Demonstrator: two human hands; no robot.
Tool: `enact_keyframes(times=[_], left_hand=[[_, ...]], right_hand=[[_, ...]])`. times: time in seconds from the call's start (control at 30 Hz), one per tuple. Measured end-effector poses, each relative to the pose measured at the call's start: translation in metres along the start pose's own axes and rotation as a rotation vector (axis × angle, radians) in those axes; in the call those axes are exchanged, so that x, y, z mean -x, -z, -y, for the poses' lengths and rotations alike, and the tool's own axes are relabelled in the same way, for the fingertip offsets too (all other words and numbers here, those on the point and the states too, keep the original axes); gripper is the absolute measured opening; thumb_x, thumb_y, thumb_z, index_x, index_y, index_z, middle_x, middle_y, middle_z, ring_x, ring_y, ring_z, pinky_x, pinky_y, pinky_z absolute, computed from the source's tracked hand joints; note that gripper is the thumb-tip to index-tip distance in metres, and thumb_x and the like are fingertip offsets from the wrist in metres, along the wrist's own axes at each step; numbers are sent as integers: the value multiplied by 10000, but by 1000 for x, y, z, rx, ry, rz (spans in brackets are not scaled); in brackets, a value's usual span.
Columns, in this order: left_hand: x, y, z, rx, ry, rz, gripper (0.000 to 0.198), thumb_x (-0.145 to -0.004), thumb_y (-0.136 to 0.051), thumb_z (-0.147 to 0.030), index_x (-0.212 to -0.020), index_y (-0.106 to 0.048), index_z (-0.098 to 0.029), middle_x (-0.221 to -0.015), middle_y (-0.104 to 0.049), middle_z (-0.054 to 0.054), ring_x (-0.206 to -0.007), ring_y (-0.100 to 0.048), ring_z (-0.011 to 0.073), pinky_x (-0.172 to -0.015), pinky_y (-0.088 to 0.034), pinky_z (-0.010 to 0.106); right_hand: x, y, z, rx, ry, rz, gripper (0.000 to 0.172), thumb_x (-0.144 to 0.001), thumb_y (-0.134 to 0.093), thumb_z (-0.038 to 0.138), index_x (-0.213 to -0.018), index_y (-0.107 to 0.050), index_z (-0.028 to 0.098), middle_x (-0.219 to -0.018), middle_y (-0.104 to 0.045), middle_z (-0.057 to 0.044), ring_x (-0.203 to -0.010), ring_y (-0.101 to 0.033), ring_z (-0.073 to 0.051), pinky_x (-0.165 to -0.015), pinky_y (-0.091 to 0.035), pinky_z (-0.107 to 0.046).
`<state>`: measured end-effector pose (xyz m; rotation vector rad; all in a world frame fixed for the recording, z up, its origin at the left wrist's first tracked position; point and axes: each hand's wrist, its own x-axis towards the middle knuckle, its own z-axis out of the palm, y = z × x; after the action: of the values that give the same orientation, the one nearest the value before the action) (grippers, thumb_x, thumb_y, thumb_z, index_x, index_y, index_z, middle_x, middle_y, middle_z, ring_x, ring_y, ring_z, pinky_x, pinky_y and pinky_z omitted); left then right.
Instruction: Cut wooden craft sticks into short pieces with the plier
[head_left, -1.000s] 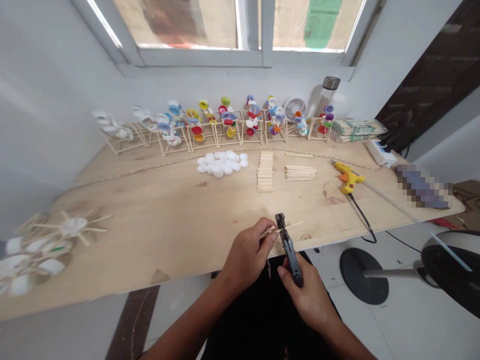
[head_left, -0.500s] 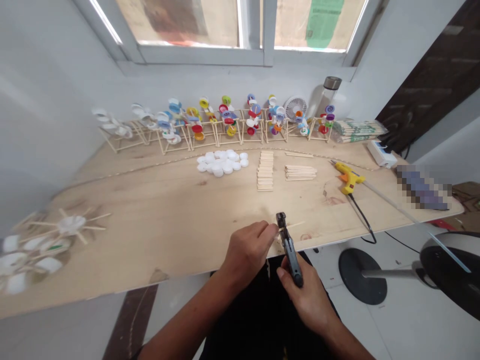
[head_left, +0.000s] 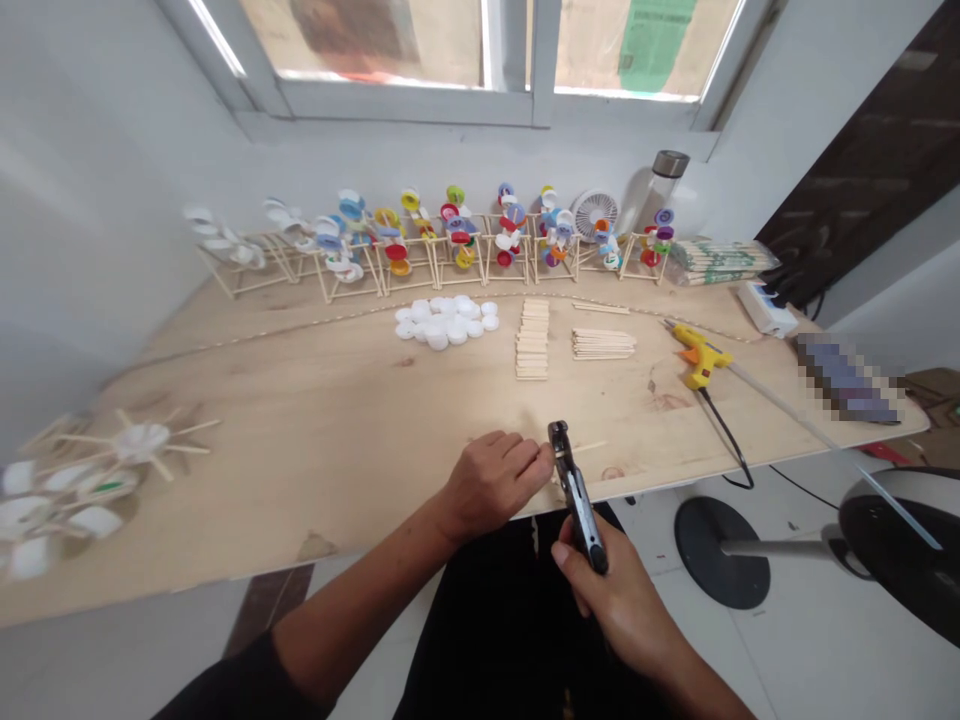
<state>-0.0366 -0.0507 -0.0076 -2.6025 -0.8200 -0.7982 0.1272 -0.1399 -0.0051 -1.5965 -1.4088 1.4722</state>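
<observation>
My right hand [head_left: 611,590] is wrapped round the handles of a dark metal plier-like tool [head_left: 576,495], whose head points away over the table's front edge. Close to the left of the tool's head is my left hand [head_left: 502,478], its fingers curled together; whatever they hold is too small or hidden to make out. A thin wooden stick [head_left: 592,445] lies just beyond the tool's head. Farther back are a column of short sticks [head_left: 533,340], a pile of longer sticks [head_left: 603,344] and a group of white bottle caps [head_left: 447,322].
Stick frames with coloured caps [head_left: 457,245] line the wall. A yellow glue gun [head_left: 700,355] with a black cord lies at the right. White cap wheels [head_left: 142,443] sit at the left. A small fan [head_left: 595,215] and a bottle [head_left: 660,195] stand at the back.
My left hand has shifted slightly, with its fingers curled and its forearm more to the left. The tool's head has moved a little to the left. The view has shifted slightly.
</observation>
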Motion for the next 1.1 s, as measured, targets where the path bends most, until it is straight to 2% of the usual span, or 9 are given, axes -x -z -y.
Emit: enact_keyframes(times=[0.17,0.57,0.87,1.1], left_hand=[[3,-5,2,-37,-2,19,168,-866,-397,-121,-857,-559,-168,-603,-533,0,-548,-459,109,-516,-324,261],[4,-4,-18,32,202,13,158,-869,-386,-135,-875,-544,-125,-628,-504,19,-577,-465,132,-524,-328,276],[5,-2,-19,-4,166,24,154,-862,-403,-122,-896,-551,-97,-590,-496,8,-525,-461,128,-495,-320,272],[8,-3,-18,-4,112,14,122,-856,-428,-130,-904,-534,-93,-579,-510,5,-515,-464,126,-492,-338,269]], right_hand=[[0,0,0,-40,-42,37,123,-812,-496,306,-772,-463,193,-496,-382,96,-397,-397,-74,-432,-326,-192],[-3,0,-7,98,36,-31,42,-795,-490,233,-808,-491,194,-606,-467,53,-493,-457,-96,-498,-370,-210],[-1,2,0,249,71,-86,49,-774,-495,237,-811,-506,207,-674,-555,24,-601,-529,-140,-575,-391,-233],[1,3,0,353,68,-114,73,-784,-485,264,-839,-489,218,-651,-591,18,-581,-555,-167,-553,-373,-244]])
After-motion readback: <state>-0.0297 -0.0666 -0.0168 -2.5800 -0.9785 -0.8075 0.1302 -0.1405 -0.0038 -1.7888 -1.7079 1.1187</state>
